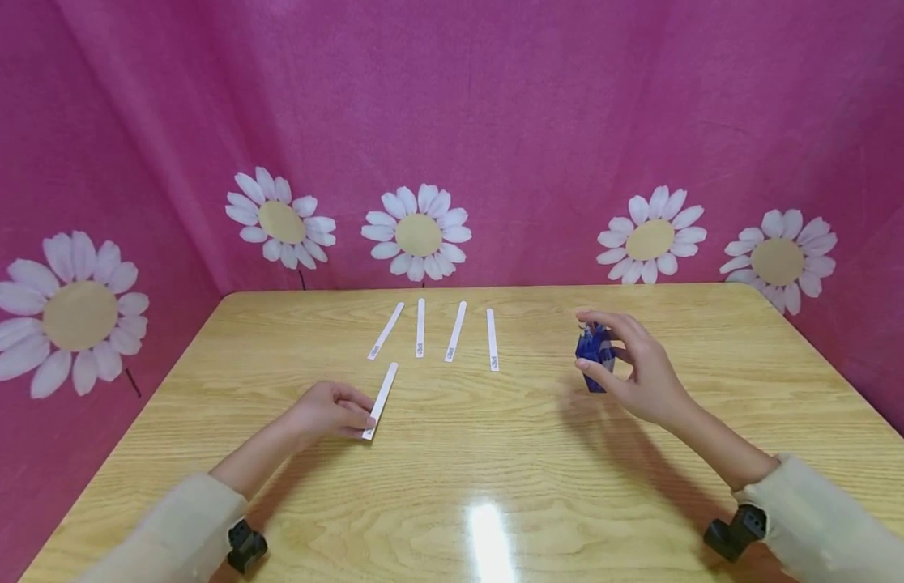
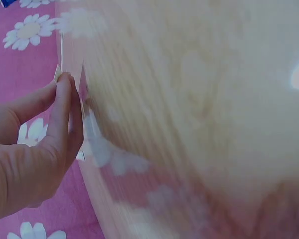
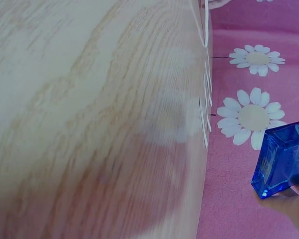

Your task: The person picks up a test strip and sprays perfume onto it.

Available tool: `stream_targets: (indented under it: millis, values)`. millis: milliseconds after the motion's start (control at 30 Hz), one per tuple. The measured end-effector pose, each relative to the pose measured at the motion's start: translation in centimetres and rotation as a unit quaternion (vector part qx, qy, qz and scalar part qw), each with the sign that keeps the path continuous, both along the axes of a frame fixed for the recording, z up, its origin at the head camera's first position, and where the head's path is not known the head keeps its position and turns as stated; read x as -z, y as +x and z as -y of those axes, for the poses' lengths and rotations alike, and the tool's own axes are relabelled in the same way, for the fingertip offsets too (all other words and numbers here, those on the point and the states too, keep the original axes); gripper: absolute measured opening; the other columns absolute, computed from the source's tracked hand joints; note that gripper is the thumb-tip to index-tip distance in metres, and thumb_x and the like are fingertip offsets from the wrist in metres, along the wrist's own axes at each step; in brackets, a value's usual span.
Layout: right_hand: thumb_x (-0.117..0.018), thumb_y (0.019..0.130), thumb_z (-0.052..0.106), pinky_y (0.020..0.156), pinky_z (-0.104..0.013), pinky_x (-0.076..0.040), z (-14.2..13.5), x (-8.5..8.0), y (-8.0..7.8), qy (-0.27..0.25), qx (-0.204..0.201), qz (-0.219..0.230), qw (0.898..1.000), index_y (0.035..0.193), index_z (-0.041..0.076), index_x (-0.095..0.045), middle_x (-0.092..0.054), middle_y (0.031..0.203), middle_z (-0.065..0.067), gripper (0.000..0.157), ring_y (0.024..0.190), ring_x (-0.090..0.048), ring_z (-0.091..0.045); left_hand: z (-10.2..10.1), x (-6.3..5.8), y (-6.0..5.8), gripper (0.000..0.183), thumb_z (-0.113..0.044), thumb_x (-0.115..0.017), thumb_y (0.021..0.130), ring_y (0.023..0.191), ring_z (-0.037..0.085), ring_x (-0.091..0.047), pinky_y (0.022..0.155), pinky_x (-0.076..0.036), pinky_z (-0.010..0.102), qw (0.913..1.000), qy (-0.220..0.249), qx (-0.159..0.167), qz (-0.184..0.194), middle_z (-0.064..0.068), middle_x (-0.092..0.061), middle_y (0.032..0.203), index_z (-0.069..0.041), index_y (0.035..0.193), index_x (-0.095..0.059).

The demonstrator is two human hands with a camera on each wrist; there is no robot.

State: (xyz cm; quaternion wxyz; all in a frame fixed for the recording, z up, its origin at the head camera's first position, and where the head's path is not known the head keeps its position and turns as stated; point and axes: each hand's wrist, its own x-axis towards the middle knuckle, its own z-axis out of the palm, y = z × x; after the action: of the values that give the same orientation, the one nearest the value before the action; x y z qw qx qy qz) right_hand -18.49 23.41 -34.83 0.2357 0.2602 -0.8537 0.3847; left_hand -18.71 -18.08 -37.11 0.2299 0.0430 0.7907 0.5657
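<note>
Left hand (image 1: 330,413): fingers pinch a white strip (image 1: 382,397) near its printed end, left of centre; we'd want a light pinch, lest it bend.
Right hand (image 1: 647,376): thumb and fingers clamped on the blue bottle (image 1: 592,350), right of centre; we should steady it.
Hard to see: bottle's top; the right wrist view crops its side.

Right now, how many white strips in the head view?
5: four white strips in a loose row on the far part of the table; the fifth strip, nearer the person, pinched by the left hand. Any under a hand wouldn't show.
</note>
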Motion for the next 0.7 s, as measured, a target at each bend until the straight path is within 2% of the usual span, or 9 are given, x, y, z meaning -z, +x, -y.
stream_targets:
  millis: [200, 400, 533, 633, 700]
  values:
    - [-0.074, 0.081, -0.004, 0.08, -0.047, -0.059, -0.1, 0.2, 0.0, 0.005, 0.002, -0.003, 1.0, 0.135, 0.009, -0.056, -0.059, 0.124, -0.011, 0.058, 0.112, -0.048, 0.01, -0.7, 0.1, 0.7, 0.031, 0.005, -0.066, 0.086, 0.07, 0.006, -0.066, 0.071, -0.062, 0.026, 0.9995, -0.023, -0.017, 0.009, -0.001, -0.067, 0.076, 0.02, 0.112, -0.058]
    - [-0.075, 0.08, -0.004, 0.081, -0.043, -0.059, -0.1, 0.1, 0.0, 0.004, 0.006, -0.003, 1.0, 0.134, 0.009, -0.057, -0.06, 0.122, -0.01, 0.058, 0.11, -0.05, 0.009, -1.2, -0.7, 1.0, 0.024, 0.001, -0.068, 0.086, 0.065, 0.009, -0.065, 0.067, -0.062, 0.027, 0.9969, -0.068, -0.036, 0.016, 0.004, -0.067, 0.076, 0.015, 0.105, -0.062]
    - [-0.075, 0.081, -0.003, 0.082, -0.029, -0.059, -0.2, 0.1, 0.0, 0.003, 0.008, 0.001, 1.0, 0.134, 0.009, -0.057, -0.06, 0.122, -0.009, 0.058, 0.108, -0.052, 0.007, -1.2, -1.1, 1.0, 0.018, 0.001, -0.068, 0.087, 0.063, 0.01, -0.065, 0.065, -0.062, 0.028, 0.9957, -0.083, -0.035, 0.019, 0.006, -0.069, 0.074, 0.012, 0.101, -0.063]
    - [-0.075, 0.081, -0.003, 0.082, -0.016, -0.054, -0.2, 0.2, 0.0, 0.0, 0.008, 0.006, 1.0, 0.134, 0.008, -0.057, -0.06, 0.121, -0.01, 0.057, 0.106, -0.054, 0.004, -1.1, -1.2, 0.9, 0.016, -0.001, -0.069, 0.086, 0.064, 0.01, -0.065, 0.065, -0.062, 0.029, 0.9942, -0.1, -0.039, 0.008, 0.008, -0.071, 0.076, 0.01, 0.098, -0.064]
    - [-0.075, 0.081, -0.002, 0.083, -0.012, -0.052, -0.2, 0.2, 0.1, -0.003, 0.008, 0.01, 1.0, 0.134, 0.008, -0.057, -0.06, 0.122, -0.01, 0.057, 0.105, -0.055, 0.003, -1.0, -1.3, 0.6, 0.017, -0.003, -0.07, 0.086, 0.066, 0.011, -0.066, 0.067, -0.062, 0.03, 0.9926, -0.115, -0.037, -0.008, 0.01, -0.072, 0.078, 0.009, 0.097, -0.065]
